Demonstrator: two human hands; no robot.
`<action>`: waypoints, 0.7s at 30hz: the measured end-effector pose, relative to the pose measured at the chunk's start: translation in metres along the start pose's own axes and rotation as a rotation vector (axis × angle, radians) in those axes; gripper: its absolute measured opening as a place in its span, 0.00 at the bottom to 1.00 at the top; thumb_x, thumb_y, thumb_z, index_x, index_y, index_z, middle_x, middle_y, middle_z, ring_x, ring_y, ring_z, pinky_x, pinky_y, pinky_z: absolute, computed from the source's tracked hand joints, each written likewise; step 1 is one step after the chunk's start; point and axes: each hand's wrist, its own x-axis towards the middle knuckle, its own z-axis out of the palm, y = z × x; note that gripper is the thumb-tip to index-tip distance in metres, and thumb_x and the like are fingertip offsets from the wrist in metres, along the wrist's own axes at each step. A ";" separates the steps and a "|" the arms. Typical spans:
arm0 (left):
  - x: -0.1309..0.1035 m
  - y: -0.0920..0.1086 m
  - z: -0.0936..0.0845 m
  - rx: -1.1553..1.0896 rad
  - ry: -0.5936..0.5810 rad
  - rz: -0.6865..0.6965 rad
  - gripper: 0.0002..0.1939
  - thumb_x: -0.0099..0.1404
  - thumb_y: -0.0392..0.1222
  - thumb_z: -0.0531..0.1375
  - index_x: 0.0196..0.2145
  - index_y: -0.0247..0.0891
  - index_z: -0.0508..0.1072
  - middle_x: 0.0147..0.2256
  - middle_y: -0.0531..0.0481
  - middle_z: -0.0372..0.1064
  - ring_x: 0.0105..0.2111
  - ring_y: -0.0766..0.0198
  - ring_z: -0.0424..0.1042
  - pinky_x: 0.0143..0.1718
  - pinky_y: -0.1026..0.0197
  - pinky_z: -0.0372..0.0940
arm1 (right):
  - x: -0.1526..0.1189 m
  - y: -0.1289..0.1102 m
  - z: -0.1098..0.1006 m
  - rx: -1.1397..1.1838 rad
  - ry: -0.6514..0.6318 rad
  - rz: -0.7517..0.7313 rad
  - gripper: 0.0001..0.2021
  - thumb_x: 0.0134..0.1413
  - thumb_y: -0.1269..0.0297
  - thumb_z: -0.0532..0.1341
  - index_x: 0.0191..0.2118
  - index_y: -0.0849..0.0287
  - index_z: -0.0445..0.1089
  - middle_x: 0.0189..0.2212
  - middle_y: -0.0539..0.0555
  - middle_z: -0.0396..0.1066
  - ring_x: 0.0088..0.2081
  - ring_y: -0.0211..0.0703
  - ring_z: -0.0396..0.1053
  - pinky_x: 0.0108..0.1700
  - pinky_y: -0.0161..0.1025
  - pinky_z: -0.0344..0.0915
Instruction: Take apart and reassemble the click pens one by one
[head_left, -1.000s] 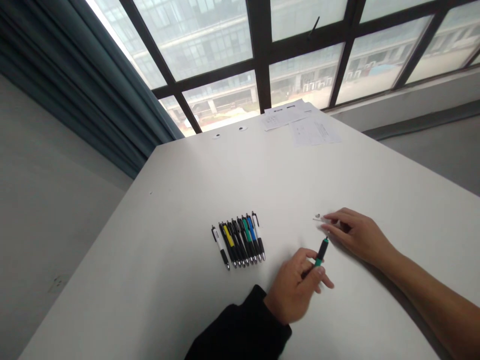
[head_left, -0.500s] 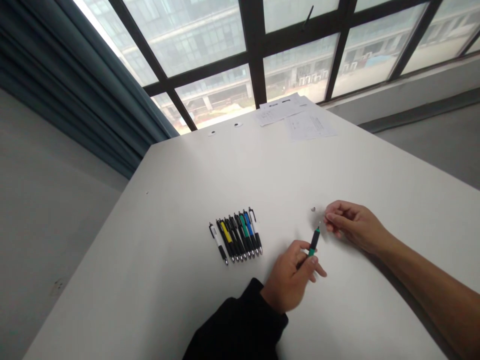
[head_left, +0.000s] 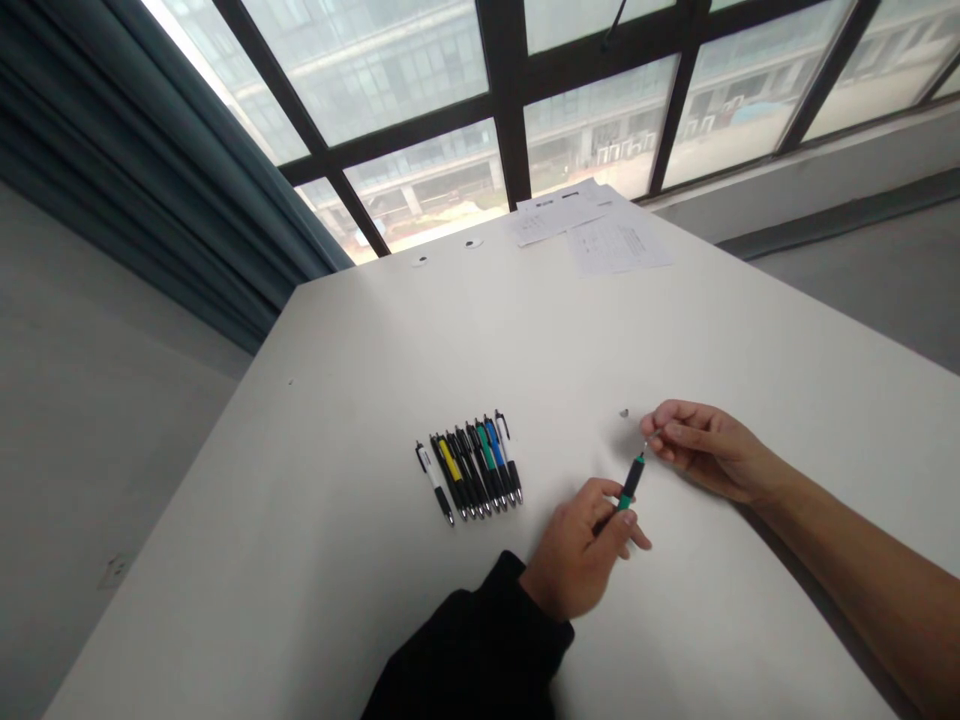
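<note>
My left hand [head_left: 581, 550] is closed around a green and black pen [head_left: 632, 480]. The pen slants upward to the right, and a thin point sticks out of its upper end without a silver cone. Close to that point, my right hand [head_left: 697, 445] is pinched, with a tiny thin part between thumb and forefinger, too small to make out. A small silver piece [head_left: 624, 413] lies on the table just left of the right fingertips. To the left of both hands, several click pens [head_left: 472, 470] lie side by side in a row, silver tips toward me.
The white table [head_left: 360, 340] runs up to a dark-framed window [head_left: 510, 130]. Printed papers [head_left: 615, 245] and two small white pieces with dark spots [head_left: 472, 244] lie at its far end. A blue curtain [head_left: 187, 170] hangs at the left.
My right hand has moved slightly left, so its fingertips are now nearer the pen's point. My left hand still holds the pen in nearly the same place.
</note>
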 end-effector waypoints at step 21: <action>-0.001 0.001 -0.001 0.045 -0.006 0.016 0.13 0.73 0.48 0.54 0.46 0.35 0.67 0.34 0.45 0.77 0.27 0.67 0.67 0.32 0.63 0.62 | 0.002 0.001 0.003 -0.176 0.099 -0.109 0.12 0.40 0.58 0.77 0.31 0.57 0.80 0.25 0.52 0.74 0.23 0.36 0.66 0.26 0.35 0.66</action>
